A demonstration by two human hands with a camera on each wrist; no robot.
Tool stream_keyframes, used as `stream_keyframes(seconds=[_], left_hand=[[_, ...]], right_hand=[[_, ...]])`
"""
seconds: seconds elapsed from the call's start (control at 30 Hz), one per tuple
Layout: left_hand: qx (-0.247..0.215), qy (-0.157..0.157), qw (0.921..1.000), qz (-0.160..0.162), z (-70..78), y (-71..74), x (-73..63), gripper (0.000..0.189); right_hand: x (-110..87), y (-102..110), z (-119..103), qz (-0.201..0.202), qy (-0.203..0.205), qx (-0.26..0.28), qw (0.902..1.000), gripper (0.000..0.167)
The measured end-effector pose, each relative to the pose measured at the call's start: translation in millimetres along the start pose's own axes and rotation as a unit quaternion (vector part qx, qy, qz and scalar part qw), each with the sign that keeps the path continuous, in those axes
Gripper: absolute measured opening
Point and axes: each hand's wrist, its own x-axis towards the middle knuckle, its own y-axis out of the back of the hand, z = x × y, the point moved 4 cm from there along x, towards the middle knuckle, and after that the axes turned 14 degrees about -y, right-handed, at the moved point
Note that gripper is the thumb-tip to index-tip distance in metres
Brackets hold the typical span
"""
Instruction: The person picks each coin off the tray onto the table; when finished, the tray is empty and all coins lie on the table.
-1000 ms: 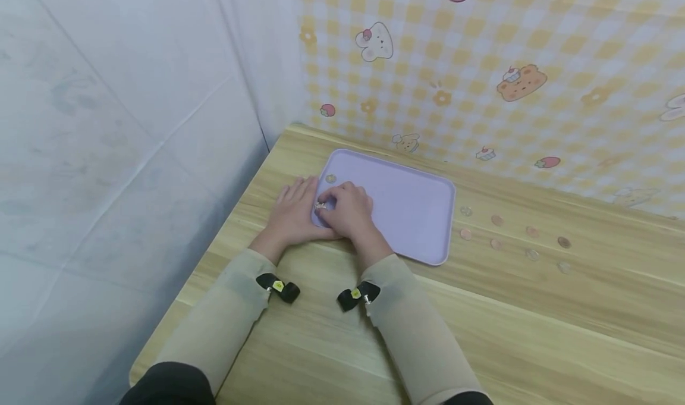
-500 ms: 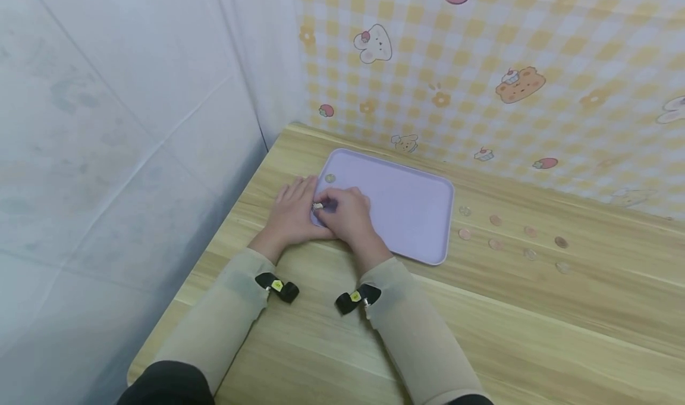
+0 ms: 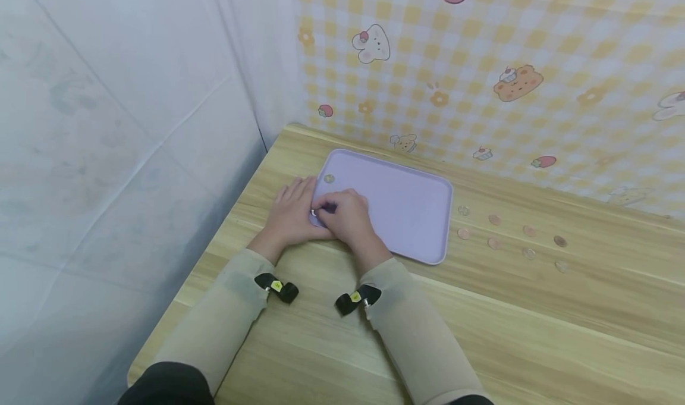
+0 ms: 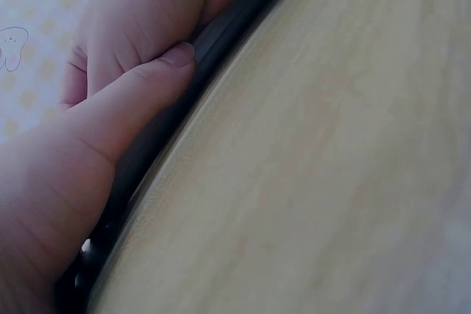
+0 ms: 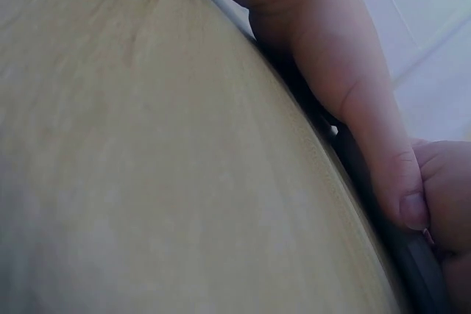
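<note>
My left hand (image 3: 291, 216) lies flat on the table against the left rim of a lilac tray (image 3: 409, 206), fingers straight. Its thumb (image 4: 136, 101) reaches to the heel of the right hand, also seen in the right wrist view. My right hand (image 3: 349, 216) bends over the tray's left end and pinches a small silvery coin (image 3: 313, 213) between thumb and forefinger, low at the left rim. Both wrist views hide this coin. Another coin (image 3: 329, 178) lies flat in the tray's far left corner.
Right of the tray, loose coins lie in two rough rows on the wooden table (image 3: 514, 310), among them a silvery coin (image 3: 464, 210) and a dark coin (image 3: 560, 241). A checked cloth (image 3: 481, 54) hangs behind, and a white wall (image 3: 134, 125) stands left.
The right fingertips with the silvery coin have shifted a little left and toward the person, to the tray's left rim. The left hand and the tray keep their places.
</note>
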Motion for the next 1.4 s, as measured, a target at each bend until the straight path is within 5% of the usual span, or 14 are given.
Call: stream_keyframes(seconds=[0.37, 0.53, 0.8, 0.97, 1.2, 1.4], left_hand=[[-0.005, -0.004, 1.0, 0.0, 6.5, -0.3, 4.0, 0.145], [-0.008, -0.005, 1.0, 0.001, 7.6, -0.8, 4.2, 0.147], [-0.013, -0.003, 0.9999, -0.002, 6.9, -0.4, 1.5, 0.149], [-0.008, 0.0, 1.0, 0.001, 5.1, -0.7, 1.3, 0.151], [-0.007, -0.002, 1.0, 0.004, 4.6, 0.9, 0.6, 0.152], [-0.008, -0.005, 0.9999, 0.004, 6.0, 1.8, -0.6, 0.152]], right_hand=[[0.2, 8.2, 6.1, -0.009, 0.015, 0.007, 0.9998, 0.015], [-0.1, 11.3, 14.7, -0.004, 0.0, 0.089, 0.996, 0.023], [-3.0, 21.2, 29.4, 0.034, -0.067, 0.276, 0.9582, 0.037], [-7.2, 28.7, 35.4, 0.063, -0.082, 0.339, 0.9351, 0.034], [-12.0, 41.0, 47.1, 0.101, -0.075, 0.368, 0.9211, 0.034], [-20.3, 53.2, 53.6, 0.121, -0.081, 0.345, 0.9271, 0.024]])
